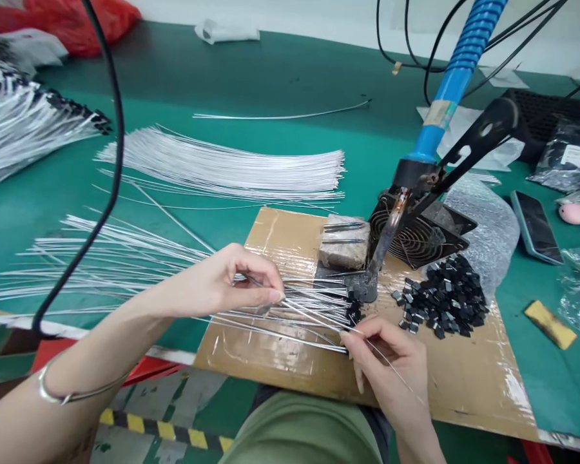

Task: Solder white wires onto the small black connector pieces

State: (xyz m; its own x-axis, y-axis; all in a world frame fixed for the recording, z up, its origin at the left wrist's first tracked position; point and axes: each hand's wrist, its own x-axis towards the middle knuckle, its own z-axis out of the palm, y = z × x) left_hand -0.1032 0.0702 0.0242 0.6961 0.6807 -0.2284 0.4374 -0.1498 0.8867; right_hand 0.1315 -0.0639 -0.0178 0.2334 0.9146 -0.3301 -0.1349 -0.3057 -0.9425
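Observation:
Between finger and thumb, my left hand (241, 280) pinches a white wire, above a spread of white wires (314, 306) lying on the brown board (280, 241). My right hand (391, 364) is closed near the wires' right ends, with a thin wire or solder strand (396, 374) running through its fingers. Just beyond the right fingertips, black connectors (354, 312) sit at the wire ends. Above them stands a soldering iron (389, 235) on a blue arm (464, 51), beside a grey block (344, 243) with metal pins on it.
Loose black parts (444, 296) are heaped on the board's right side, near a fan (410, 232). Bundled white wires (222, 164) lie behind. A black cable (118, 129) hangs at left. A phone (536, 225) and yellow sponge (550, 324) lie at right.

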